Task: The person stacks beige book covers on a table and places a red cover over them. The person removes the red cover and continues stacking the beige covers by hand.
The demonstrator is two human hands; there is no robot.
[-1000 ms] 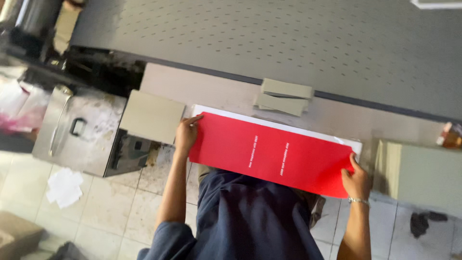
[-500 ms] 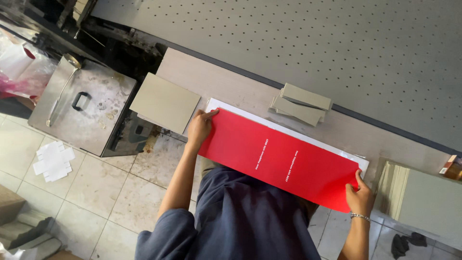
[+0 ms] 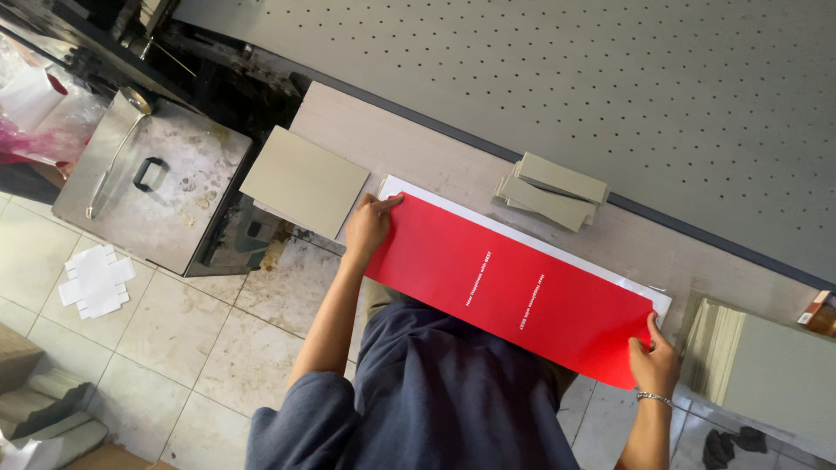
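I hold a long red printed sheet (image 3: 514, 283) by its two short ends, over a white sheet (image 3: 610, 274) that lies on the narrow wooden bench (image 3: 409, 148). My left hand (image 3: 369, 226) grips the sheet's left end, fingers on top. My right hand (image 3: 655, 359), with a bracelet at the wrist, pinches the right end near the corner. The sheet's near edge hangs over my dark blue shirt.
A grey board stack (image 3: 303, 180) lies left of the sheet, and narrow grey strips (image 3: 550, 191) lie behind it. More grey boards (image 3: 766, 370) stand at the right. A perforated grey table (image 3: 627, 87) spans the back. A metal box (image 3: 152, 191) stands on the tiled floor.
The view has shifted, so the bench and sheet sit more diagonally in frame. Both hands keep their hold on the red sheet's ends.
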